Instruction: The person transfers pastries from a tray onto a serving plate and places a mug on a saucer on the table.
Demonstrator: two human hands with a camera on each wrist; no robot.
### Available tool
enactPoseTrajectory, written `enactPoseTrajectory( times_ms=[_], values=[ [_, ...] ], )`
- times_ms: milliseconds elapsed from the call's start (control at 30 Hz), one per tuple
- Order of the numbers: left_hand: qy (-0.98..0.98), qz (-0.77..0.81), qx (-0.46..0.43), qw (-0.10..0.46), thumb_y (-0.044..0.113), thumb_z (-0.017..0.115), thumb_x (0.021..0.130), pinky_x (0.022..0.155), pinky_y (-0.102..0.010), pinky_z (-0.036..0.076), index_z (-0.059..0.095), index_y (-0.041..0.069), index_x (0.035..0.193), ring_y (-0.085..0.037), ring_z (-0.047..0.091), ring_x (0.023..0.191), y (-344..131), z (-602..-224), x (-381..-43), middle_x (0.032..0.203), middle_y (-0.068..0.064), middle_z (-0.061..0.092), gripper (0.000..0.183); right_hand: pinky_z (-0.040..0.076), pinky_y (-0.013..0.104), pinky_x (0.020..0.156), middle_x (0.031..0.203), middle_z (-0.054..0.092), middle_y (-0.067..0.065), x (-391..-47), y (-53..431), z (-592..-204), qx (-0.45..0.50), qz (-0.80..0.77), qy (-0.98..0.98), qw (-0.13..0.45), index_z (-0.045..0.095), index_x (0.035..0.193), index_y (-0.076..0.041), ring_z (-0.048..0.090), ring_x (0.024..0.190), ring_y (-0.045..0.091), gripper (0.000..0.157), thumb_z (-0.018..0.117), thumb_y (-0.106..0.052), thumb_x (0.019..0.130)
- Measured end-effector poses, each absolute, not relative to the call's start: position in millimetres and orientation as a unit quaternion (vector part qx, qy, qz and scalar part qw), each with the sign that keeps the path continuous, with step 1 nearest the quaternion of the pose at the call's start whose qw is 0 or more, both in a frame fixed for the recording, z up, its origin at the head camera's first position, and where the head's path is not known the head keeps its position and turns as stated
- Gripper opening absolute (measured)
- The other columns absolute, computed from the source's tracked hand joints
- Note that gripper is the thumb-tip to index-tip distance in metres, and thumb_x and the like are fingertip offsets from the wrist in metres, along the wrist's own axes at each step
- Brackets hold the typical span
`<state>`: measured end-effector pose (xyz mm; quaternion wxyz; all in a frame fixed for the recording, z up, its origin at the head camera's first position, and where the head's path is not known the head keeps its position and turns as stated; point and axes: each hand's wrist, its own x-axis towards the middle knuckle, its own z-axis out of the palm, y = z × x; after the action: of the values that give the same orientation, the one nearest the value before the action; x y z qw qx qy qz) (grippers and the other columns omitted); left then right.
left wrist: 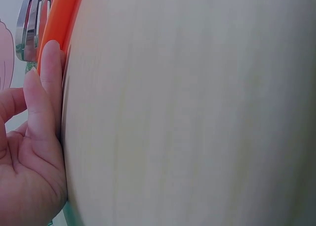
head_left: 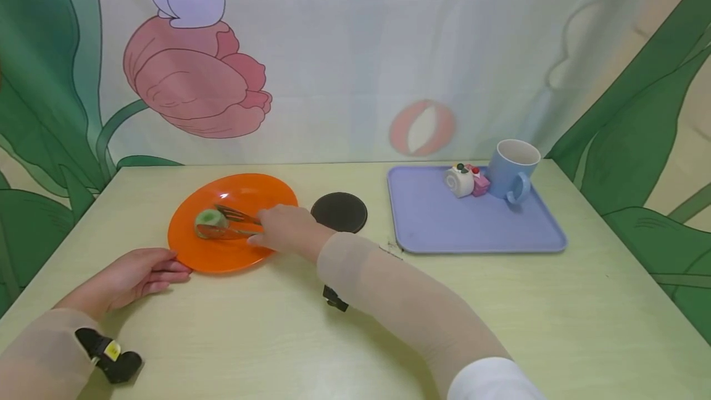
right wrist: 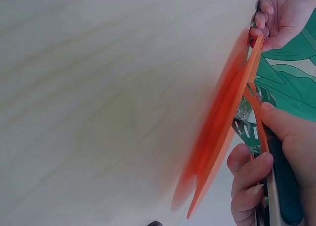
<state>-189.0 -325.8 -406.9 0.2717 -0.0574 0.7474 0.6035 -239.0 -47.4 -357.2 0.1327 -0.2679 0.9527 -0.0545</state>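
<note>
An orange plate [head_left: 252,190] lies on the left of the table, with a small round green cake [head_left: 210,221] on it. My left hand [head_left: 141,273] pinches the plate's near left rim; the right wrist view shows thumb and fingers meeting at that edge. Over the plate, my right hand [head_left: 287,227] grips a pair of metal tongs [head_left: 222,232] with dark handles [right wrist: 284,186]. The slotted tong heads lie on either side of the green cake. In the left wrist view, part of the tongs [left wrist: 32,28] shows beyond the plate rim [left wrist: 61,18].
Right of the plate lies a black round coaster [head_left: 339,212], close by the right forearm. A lavender tray [head_left: 472,230] farther right bears a blue mug [head_left: 508,171], a white swirl roll [head_left: 459,182] and a pink cake [head_left: 480,185]. A printed curtain [head_left: 333,48] hangs behind the table.
</note>
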Motion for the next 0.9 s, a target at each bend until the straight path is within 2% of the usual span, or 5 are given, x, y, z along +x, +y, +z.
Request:
enactPoseTrajectory(
  times_ms=[233, 900],
  values=[
    [0.75, 0.6, -0.056, 0.271, 0.026, 0.03, 0.102, 0.074, -0.023, 0.053, 0.039, -0.01, 0.129, -0.012, 0.066, 0.091, -326.1, -405.5, -188.1, 0.097, -0.001, 0.069, 0.045, 0.039, 0.025, 0.053, 0.075, 0.052, -0.005, -236.7, -46.1, -357.0, -0.26, -0.061, 0.954, 0.137, 0.051, 0.1, -0.019, 0.05, 0.064, 0.011, 0.041, 0.054, -0.058, 0.085],
    [0.75, 0.599, -0.063, 0.273, 0.026, 0.03, 0.102, 0.074, -0.023, 0.053, 0.041, -0.009, 0.128, -0.012, 0.066, 0.092, -325.6, -403.9, -188.0, 0.098, -0.002, 0.069, 0.044, 0.041, 0.025, 0.052, 0.076, 0.055, -0.006, -234.8, -40.6, -359.2, -0.259, -0.079, 0.952, 0.141, 0.052, 0.102, -0.019, 0.052, 0.062, 0.012, 0.046, 0.054, -0.061, 0.084]
  ],
)
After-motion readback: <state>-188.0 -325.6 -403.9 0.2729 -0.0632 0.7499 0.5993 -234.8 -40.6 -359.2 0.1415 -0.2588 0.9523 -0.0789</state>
